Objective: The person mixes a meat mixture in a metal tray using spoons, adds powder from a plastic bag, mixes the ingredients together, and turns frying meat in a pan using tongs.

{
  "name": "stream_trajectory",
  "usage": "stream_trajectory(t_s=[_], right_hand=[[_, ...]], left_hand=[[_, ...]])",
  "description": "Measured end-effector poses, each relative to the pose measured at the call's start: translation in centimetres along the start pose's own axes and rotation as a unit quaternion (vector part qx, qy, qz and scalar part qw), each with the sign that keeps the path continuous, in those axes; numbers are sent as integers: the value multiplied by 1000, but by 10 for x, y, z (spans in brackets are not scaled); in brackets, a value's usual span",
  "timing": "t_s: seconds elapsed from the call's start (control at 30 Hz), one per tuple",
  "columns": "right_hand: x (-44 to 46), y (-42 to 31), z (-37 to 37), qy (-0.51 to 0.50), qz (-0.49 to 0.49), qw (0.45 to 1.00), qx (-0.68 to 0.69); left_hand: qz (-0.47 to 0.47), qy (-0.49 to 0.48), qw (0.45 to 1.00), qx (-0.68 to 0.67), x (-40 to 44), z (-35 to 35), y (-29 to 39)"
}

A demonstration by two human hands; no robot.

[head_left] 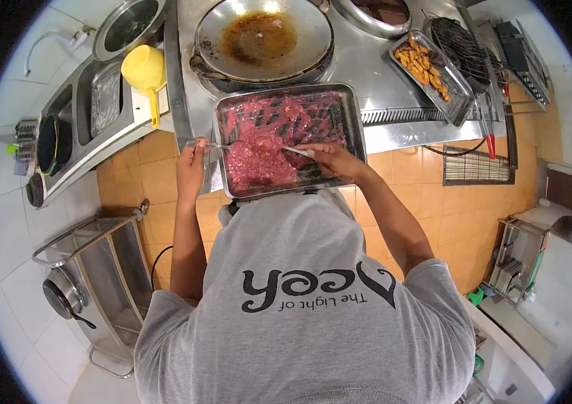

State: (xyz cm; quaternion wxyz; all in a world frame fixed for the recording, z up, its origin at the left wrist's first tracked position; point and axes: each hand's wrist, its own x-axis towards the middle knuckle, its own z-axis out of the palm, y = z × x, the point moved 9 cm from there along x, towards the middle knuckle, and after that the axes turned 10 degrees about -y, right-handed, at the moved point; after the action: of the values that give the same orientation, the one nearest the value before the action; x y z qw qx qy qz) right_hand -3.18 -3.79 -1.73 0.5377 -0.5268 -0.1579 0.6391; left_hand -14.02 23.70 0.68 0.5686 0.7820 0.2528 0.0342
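A rectangular metal tray [357, 128] holds a layer of red minced mixture [259, 161] that looks like raw meat. It is spread thinly at the far side and heaped toward the left middle. At the tray's left edge, my left hand [193, 165] is closed on a thin metal utensil [217, 145] reaching over the rim to the mixture. My right hand [333, 161], over the tray's right half, grips another slim metal utensil [297, 151], its tip at the heap. Whether these are spoons or forks I cannot tell.
A large wok [313, 50] with brown oil sits behind the tray. To the right lies a tray of orange-brown fried pieces [424, 67] beside a blackened grill rack [457, 44]. On the left, a yellow dipper [143, 67] stands by the sink [84, 101].
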Motion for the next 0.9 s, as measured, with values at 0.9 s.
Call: stream_trajectory(t_s=[0.9], right_hand=[[-32,-1,-15,106,-24,993,-43]], left_hand=[[29,-18,999,-23,16,8,-20]])
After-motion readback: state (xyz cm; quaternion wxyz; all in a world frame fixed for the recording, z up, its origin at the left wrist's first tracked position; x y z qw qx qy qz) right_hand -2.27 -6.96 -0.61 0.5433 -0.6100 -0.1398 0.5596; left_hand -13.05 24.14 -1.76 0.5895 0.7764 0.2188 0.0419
